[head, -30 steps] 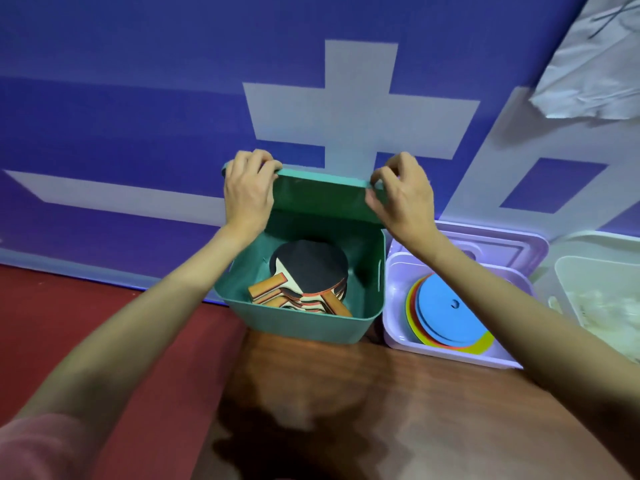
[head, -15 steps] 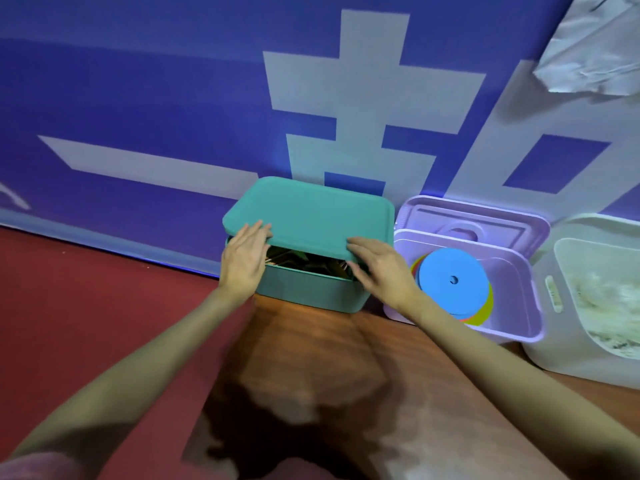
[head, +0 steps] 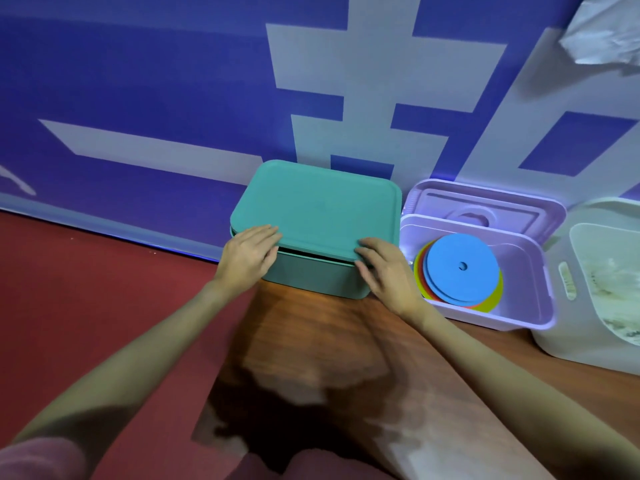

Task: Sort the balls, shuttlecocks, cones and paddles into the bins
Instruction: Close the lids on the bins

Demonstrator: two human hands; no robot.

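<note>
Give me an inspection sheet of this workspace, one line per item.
Surface: brown wooden table carrying three bins; red floor on its left.
Job's things: teal bin with its teal lid down, a thin gap at the front edge; purple bin open, holding a stack of flat discs, the blue disc on top; white bin open, contents unclear.
Clutter: nothing seen.
Grippers: left hand and right hand rest on the lid's front corners, fingers extended.
Cables: nothing seen.
Surroundings: blue-and-white banner behind; crumpled white sheet at upper right.
</note>
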